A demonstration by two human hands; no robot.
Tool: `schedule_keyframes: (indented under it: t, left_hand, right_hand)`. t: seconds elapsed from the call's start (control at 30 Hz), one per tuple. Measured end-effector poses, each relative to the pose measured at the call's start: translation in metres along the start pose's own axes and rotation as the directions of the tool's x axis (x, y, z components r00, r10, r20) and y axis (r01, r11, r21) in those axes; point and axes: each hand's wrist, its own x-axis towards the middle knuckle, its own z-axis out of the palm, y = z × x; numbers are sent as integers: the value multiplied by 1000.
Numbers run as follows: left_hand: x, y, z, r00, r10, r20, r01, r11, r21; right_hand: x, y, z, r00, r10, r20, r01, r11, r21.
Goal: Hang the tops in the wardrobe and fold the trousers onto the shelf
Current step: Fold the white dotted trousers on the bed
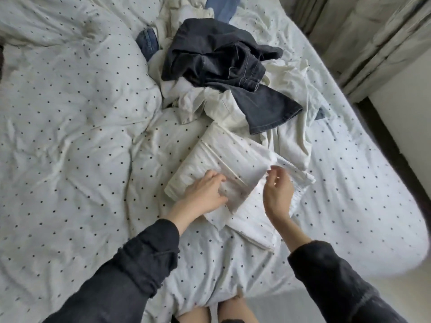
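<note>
Readable text: none.
Bedding (70,136): printed dots only, no lettering.
Dark jeans (217,61), 12 o'clock: no legible label.

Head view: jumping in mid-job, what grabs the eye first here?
The dark jeans heaped on the pile of pale clothes at the top centre of the polka-dot duvet. Nearer, the left hand presses flat on the folded white garment, while the right hand hovers beside it.

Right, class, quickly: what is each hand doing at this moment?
Left hand: open, fingers pressing flat on the folded white garment.
Right hand: open, fingers loosely curled above the garment, holding nothing.
</note>
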Motion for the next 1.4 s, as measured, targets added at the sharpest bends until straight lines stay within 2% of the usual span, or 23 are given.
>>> schedule_keyframes:
  t: [0.07,0.13,0.2,0.23,0.3,0.37,0.4,0.47,0.5,0.6,0.7,0.77,0.8,0.87,0.93,1.0,1.07,1.1,1.17,1.23,1.3,1.37,1.4]
  left_hand:
    - [13,-8,10,997,31,-76,-39,994,-102]
    - [17,-20,4,945,-2,-326,-65,978,-196]
    - [27,-37,-9,876,-49,-480,-37,985,-169]
    - [34,-51,-16,886,-97,-454,25,986,-163]
    - [45,-66,-28,953,-242,-182,180,937,-301]
    - [52,-71,-29,965,-257,47,250,852,-461]
    - [53,-70,-28,968,-241,68,242,827,-508]
    - [54,-66,-30,976,-215,-30,165,826,-539]
    - [54,-63,-34,976,-195,-94,120,848,-517]
    - [43,-49,-61,945,-146,-294,67,962,-264]
    - [27,-38,-92,896,-127,-426,122,992,-38]
    - [16,-30,-99,870,-123,-477,155,988,28]
    - [12,-23,-98,872,-113,-476,158,986,56]
    - [4,-6,-81,906,-77,-416,124,988,89]
    - [-3,14,-60,941,-44,-335,80,992,96]
    - [-7,30,-37,956,16,-294,21,992,125]
    - [-6,47,-16,965,74,-252,-44,992,121]
    - [-5,57,-4,973,85,-216,-61,991,117]
    - [0,71,19,977,123,-172,-90,978,189]
    - [5,75,41,975,188,-114,-143,935,323]
    - [15,64,56,981,188,-46,-153,899,411]
    - [18,47,62,988,153,23,-146,881,450]
    - [20,36,64,988,149,48,-154,870,469]
  right_hand:
    - [-8,6,9,979,-202,-8,201,976,-78]
    - [-20,11,21,897,-437,75,443,875,-198]
    - [-29,27,37,839,-494,230,544,773,-326]
    - [-34,31,43,826,-470,311,561,739,-372]
    - [-36,41,53,818,-400,412,561,712,-423]
    - [-33,41,58,810,-340,477,551,718,-426]
    - [-30,40,60,803,-294,519,540,727,-423]
    - [-23,34,65,795,-251,552,523,745,-414]
    - [-19,29,68,793,-265,548,523,757,-391]
    - [-10,5,82,763,-282,582,522,800,-296]
    - [3,-22,90,711,-327,622,535,826,-177]
    - [11,-28,88,670,-371,643,562,819,-114]
    - [12,-27,84,667,-392,634,557,827,-75]
    - [9,-15,67,748,-350,563,431,903,-11]
    - [6,1,39,857,-175,484,182,983,33]
    - [3,18,10,888,38,459,-77,995,67]
    - [6,29,-12,852,213,479,-350,911,217]
    - [8,34,-22,818,273,507,-474,818,325]
    - [14,37,-34,775,318,546,-600,641,478]
    - [21,38,-40,776,339,532,-612,612,501]
    - [24,40,-36,827,312,468,-528,718,454]
    - [24,47,-28,925,180,335,-288,907,306]
    - [22,50,-22,961,94,259,-140,976,166]
